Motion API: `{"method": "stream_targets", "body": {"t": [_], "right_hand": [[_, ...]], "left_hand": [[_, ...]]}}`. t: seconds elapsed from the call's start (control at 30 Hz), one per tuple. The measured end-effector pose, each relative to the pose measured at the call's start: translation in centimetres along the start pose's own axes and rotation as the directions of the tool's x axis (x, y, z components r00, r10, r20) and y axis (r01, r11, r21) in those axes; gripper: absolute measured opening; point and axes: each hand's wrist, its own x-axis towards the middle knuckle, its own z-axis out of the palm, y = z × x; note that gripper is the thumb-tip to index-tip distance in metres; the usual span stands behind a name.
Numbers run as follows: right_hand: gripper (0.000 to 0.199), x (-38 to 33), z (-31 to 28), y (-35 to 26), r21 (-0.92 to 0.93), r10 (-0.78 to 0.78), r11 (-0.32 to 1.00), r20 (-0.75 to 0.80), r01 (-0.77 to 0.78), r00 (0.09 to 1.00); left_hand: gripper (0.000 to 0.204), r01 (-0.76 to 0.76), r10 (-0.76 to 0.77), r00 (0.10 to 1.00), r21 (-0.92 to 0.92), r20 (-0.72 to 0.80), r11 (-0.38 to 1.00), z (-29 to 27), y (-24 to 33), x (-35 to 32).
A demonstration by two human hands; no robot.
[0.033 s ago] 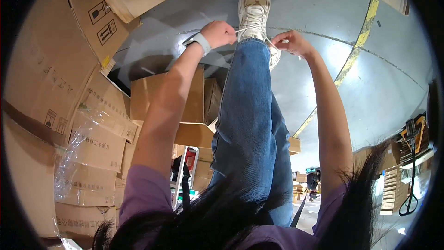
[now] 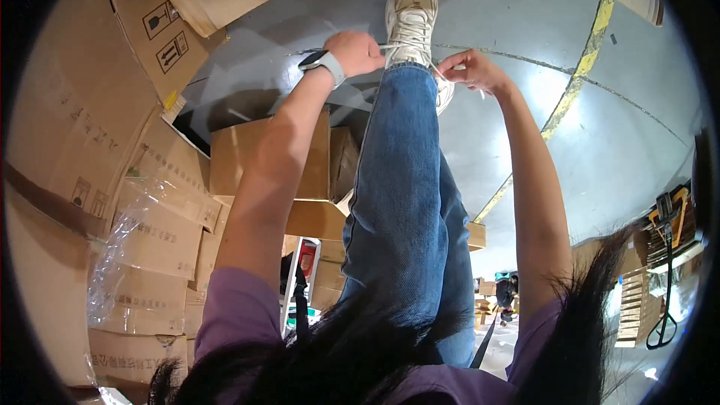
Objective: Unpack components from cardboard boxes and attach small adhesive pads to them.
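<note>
In the head view the person bends far forward over a white sneaker (image 2: 411,19) planted on the grey floor (image 2: 630,135); the left hand (image 2: 358,51) is closed on one end of the white shoelace (image 2: 396,46) and the right hand (image 2: 469,69) pinches the other end, both drawn taut at the ankle. Uneven pull could let a lace end slip from the fingers, and the deep stoop beside stacked cardboard boxes (image 2: 270,154) risks lost balance
</note>
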Motion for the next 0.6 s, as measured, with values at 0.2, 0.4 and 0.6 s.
{"method": "stream_targets", "body": {"t": [0.2,0.4,0.6], "right_hand": [[0.019,0.1,3.1,-2.2,0.640,0.039,0.763,0.097,-0.092,0.995],[0.020,3.4,6.1,-2.3,0.760,0.124,0.619,-0.345,0.200,0.930],[0.016,3.2,5.1,-1.6,0.540,-0.146,0.803,-0.230,0.251,0.962]], "left_hand": [[0.022,0.137,-0.235,0.898,-0.272,-0.371,0.952,1.6,0.6,4.0],[0.021,0.179,-0.097,0.983,-0.921,0.155,0.345,2.5,2.2,3.7],[0.027,0.289,-0.124,0.953,-0.706,0.277,0.647,1.4,2.0,4.6]]}}
